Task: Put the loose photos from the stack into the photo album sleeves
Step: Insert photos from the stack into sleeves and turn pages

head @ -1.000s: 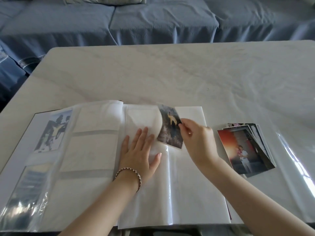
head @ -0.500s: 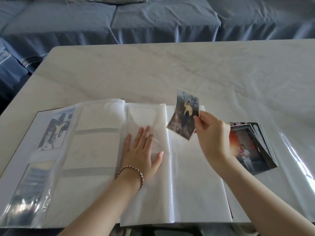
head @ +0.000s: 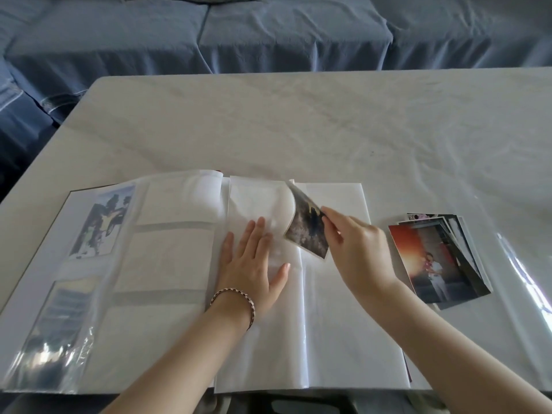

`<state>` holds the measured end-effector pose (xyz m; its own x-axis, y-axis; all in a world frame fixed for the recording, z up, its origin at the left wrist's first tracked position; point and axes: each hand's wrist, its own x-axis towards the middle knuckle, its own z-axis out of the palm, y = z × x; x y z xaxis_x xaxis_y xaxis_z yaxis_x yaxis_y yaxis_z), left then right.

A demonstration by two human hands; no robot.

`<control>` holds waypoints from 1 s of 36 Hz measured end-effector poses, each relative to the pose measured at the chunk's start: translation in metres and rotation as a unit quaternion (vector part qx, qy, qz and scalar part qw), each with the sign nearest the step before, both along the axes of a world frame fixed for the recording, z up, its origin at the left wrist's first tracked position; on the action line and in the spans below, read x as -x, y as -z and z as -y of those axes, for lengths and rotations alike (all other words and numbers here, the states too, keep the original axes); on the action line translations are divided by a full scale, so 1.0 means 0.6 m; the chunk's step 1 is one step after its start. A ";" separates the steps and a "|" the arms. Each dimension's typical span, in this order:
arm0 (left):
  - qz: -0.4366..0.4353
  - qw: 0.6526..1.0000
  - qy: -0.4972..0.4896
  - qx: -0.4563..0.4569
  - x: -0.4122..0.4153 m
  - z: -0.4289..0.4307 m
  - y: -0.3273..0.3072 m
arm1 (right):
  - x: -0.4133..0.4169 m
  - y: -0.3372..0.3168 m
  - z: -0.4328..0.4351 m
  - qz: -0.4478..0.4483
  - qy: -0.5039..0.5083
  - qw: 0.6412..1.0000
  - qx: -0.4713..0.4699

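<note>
An open photo album (head: pixel 167 264) lies near the table's front edge, its clear sleeves mostly blank. My left hand (head: pixel 251 264) rests flat, fingers straight, on the middle page. My right hand (head: pixel 355 249) pinches a dark photo (head: pixel 307 231) by its right edge. The photo's left edge lies at the opening of the top sleeve (head: pixel 257 201), and the sleeve film bulges there. A fanned stack of loose photos (head: pixel 439 258) lies on the table right of the album. Two photos sit in sleeves on the far left page (head: pixel 101 219).
The pale marble-look table (head: pixel 328 124) carries a clear plastic cover that wrinkles and glares at the right (head: pixel 519 264). Behind the table stands a sofa under blue cloth (head: pixel 268 34).
My right hand lifted the dark photo up off the page, then brought it back down and left to the top sleeve's opening. My left hand stayed pressed on the page.
</note>
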<state>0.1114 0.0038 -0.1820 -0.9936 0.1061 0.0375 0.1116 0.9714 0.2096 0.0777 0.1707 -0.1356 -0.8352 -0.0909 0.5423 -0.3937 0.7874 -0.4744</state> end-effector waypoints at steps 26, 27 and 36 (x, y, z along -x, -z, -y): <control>0.019 0.998 -0.009 0.051 0.015 0.006 -0.007 | 0.056 0.025 0.003 0.377 0.085 0.871 0.303; 0.001 0.998 -0.015 0.054 0.019 0.006 -0.012 | 0.057 0.024 -0.003 0.376 0.089 0.872 0.301; 0.037 0.986 -0.127 0.102 0.085 -0.042 -0.026 | 0.061 0.023 -0.067 0.313 0.121 0.901 0.274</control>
